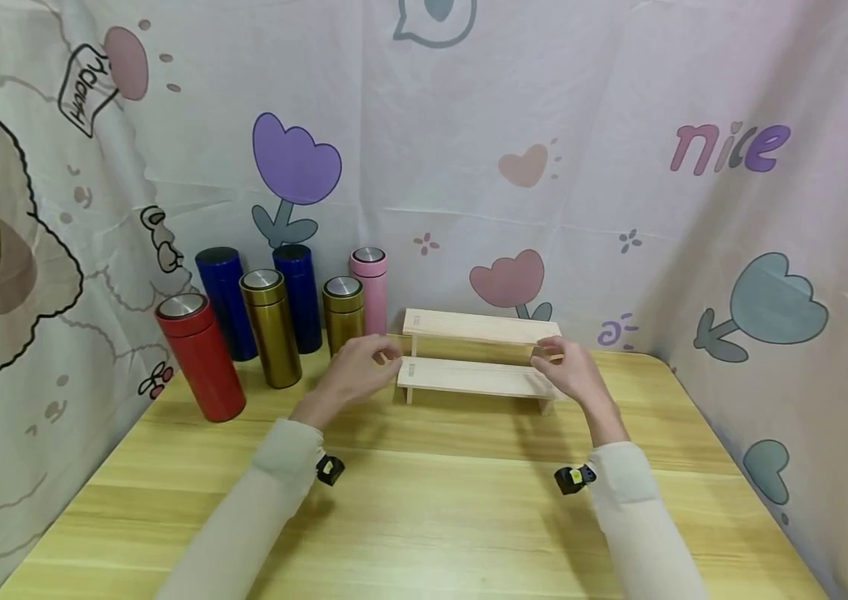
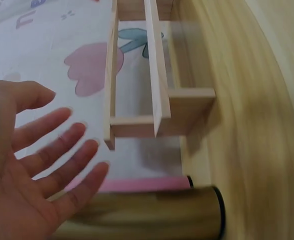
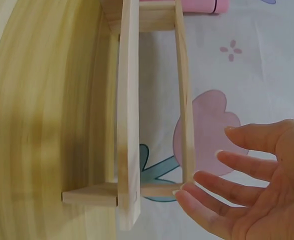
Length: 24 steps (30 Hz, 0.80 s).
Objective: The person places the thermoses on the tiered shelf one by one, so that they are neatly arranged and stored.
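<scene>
A two-tier wooden shelf (image 1: 478, 378) stands near the back of the table, its upper board behind and above the lower one. Just off its left end is my left hand (image 1: 361, 367), fingers loosely bent and apart from the wood; the left wrist view shows nothing held in that hand (image 2: 42, 155). At the opposite end my right hand (image 1: 572, 367) is beside the boards. In the right wrist view this hand (image 3: 252, 175) has its fingers spread, the tips near the end of the shelf (image 3: 129, 115); whether they touch it I cannot tell.
Several flasks stand left of the shelf: red (image 1: 202, 358), tall gold (image 1: 271, 329), short gold (image 1: 344, 310), two blue ones (image 1: 227, 304) and a pink one (image 1: 373, 292). The short gold one is partly behind my left hand. A printed curtain (image 1: 431, 167) hangs behind the wooden table (image 1: 454, 517).
</scene>
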{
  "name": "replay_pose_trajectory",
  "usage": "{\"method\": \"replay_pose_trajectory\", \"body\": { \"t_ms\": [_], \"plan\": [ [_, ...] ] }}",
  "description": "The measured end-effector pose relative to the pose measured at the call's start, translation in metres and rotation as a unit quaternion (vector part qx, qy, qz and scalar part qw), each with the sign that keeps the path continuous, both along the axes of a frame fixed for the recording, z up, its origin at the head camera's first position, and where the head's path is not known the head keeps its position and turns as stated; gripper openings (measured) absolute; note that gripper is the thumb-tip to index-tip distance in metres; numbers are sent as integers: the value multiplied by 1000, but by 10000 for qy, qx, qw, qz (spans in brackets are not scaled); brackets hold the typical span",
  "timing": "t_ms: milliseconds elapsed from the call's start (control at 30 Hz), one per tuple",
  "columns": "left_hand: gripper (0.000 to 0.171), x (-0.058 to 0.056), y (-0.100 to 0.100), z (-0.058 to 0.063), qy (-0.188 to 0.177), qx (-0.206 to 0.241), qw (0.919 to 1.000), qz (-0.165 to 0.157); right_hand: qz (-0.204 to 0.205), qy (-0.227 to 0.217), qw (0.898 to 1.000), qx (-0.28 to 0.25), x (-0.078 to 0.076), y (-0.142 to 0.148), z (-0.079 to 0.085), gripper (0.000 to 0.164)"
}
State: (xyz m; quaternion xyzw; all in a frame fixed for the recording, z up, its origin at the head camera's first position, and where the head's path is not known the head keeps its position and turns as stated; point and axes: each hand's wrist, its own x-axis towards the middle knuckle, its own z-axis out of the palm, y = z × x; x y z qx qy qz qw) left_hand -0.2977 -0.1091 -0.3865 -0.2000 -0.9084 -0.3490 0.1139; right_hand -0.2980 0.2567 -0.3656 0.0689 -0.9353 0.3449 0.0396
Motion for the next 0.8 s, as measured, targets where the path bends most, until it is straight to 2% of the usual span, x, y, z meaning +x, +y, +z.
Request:
{"method": "replay_pose_trajectory", "body": {
  "t_ms": [200, 533, 800],
  "plan": [
    [14, 0, -26, -3, 247, 300, 9991, 136, -133, -195, 9996, -126, -1, 11, -3, 48],
    [11, 0, -67, -6, 167, 377, 9984, 397, -313, -431, 9970, -562, -2, 26, -8, 46],
    [15, 1, -82, -14, 88, 464, 9959, 773, -486, -645, 9914, -1031, -4, 37, -11, 46]
  ]
}}
